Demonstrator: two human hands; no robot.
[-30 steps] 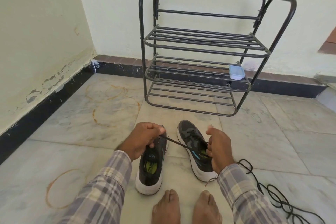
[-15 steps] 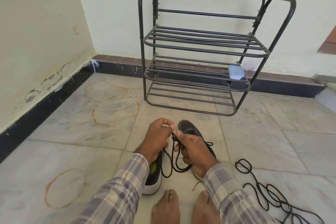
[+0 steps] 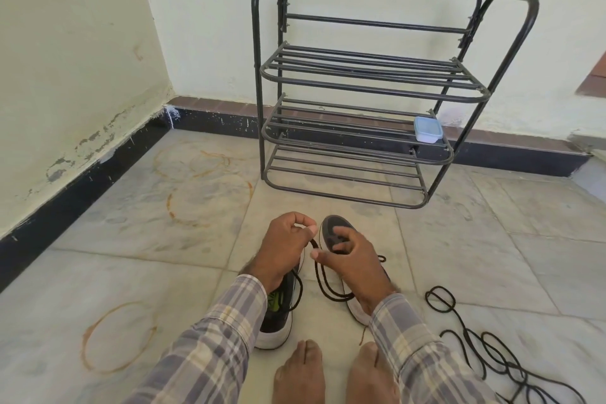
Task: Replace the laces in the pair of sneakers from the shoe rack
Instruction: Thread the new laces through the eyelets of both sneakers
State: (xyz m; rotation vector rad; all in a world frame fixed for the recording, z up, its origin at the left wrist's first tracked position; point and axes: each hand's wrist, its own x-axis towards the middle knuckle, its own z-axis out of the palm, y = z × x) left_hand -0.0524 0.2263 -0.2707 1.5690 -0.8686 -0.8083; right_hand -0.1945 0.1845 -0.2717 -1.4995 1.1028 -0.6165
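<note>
Both hands work just above the pair of sneakers on the tiled floor (image 3: 131, 239), in front of the black metal shoe rack (image 3: 360, 92). The left hand (image 3: 288, 249) is curled tight, pinching a black lace (image 3: 328, 292) between thumb and forefinger at its upper end. From that pinch the lace drops in a long loop that hangs between the two shoes and passes under the thumb of the right hand (image 3: 354, 262). The right hand's fingers are bent over the lace too, holding it close against the palm, though the exact point of contact is hidden.

The left sneaker (image 3: 278, 321) lies under the left wrist, heel toward the person, its green insole showing. The right sneaker (image 3: 334, 226) lies under the right hand, only its grey toe and a bit of white sole visible. One strand of lace also runs down beside the left sneaker's opening.

More black laces (image 3: 439, 288) lie loose in a tangle on the floor to the right — well apart from the hands. A small pale blue box (image 3: 427, 129) sits on the rack's middle shelf at its right end. Two bare feet (image 3: 301, 371) show at the bottom edge.
</note>
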